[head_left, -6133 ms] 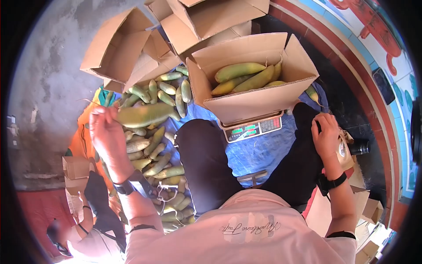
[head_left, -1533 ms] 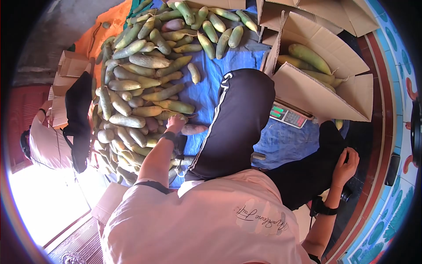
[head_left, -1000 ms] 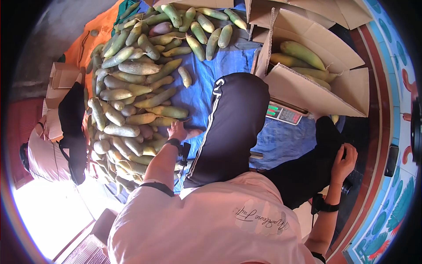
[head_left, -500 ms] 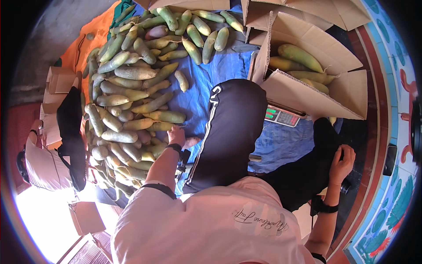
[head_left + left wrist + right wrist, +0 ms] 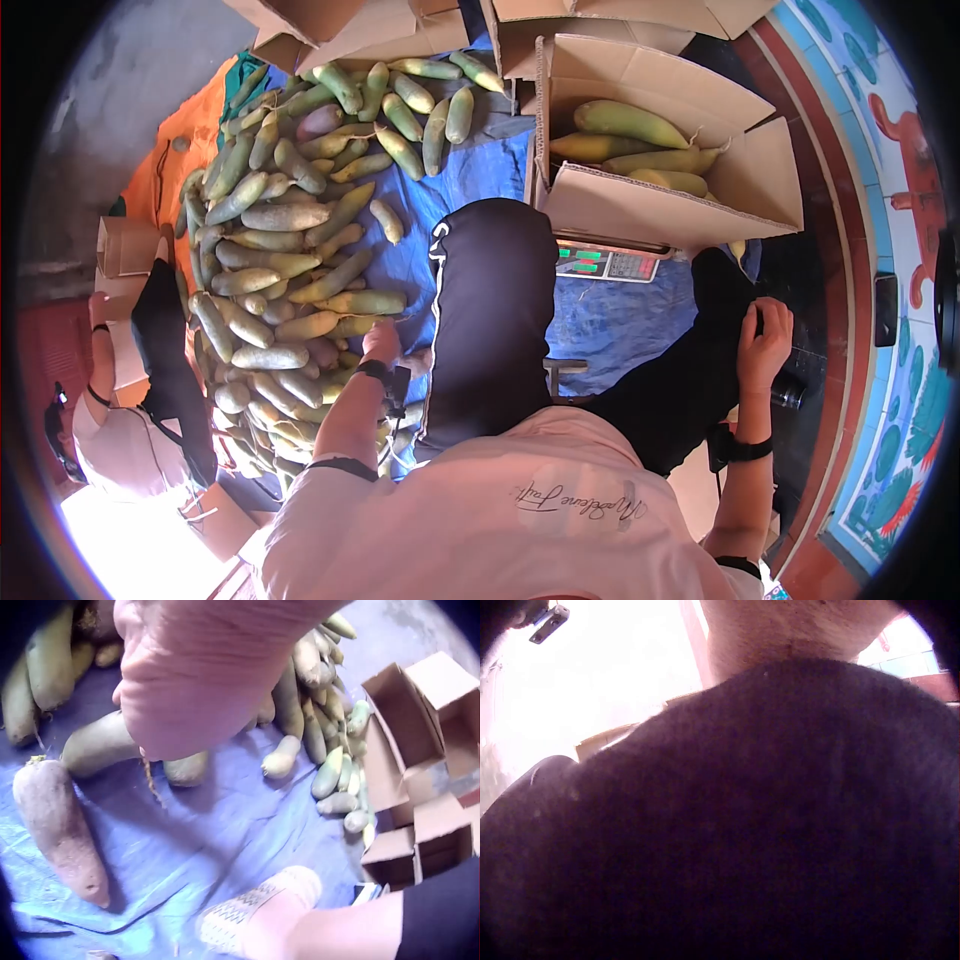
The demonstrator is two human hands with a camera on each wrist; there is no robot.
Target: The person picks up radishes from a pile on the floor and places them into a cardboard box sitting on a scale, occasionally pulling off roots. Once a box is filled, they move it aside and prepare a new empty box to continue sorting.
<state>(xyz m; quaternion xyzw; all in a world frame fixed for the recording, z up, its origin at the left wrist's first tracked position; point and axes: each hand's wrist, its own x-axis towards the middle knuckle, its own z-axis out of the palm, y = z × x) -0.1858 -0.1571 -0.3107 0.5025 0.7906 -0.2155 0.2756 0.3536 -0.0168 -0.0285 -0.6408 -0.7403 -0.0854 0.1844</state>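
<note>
My left hand (image 5: 380, 343) is low at the near right edge of a pile of green radishes (image 5: 285, 215), its fingers hidden in both views. In the left wrist view the heel of that hand overlaps a green radish (image 5: 101, 744), and a thin root hangs beside it. A pinkish radish (image 5: 60, 832) lies apart on the blue tarp (image 5: 210, 847), close to the hand. My right hand (image 5: 765, 345) rests on my right leg with loosely bent fingers, holding nothing. A cardboard box (image 5: 680, 205) with several large green radishes (image 5: 630, 122) stands on a digital scale (image 5: 605, 262).
More open cardboard boxes (image 5: 370, 35) stand at the back. My left knee (image 5: 495, 260) rises between the pile and the scale. Another person (image 5: 130, 445) is at the far left. A dark phone-like object (image 5: 886, 310) lies by the tiled wall at the right.
About six seconds ago my left hand held a large radish up over the pile; now it is down at the pile's near edge. Over the last second it barely moves while the head view shifts.
</note>
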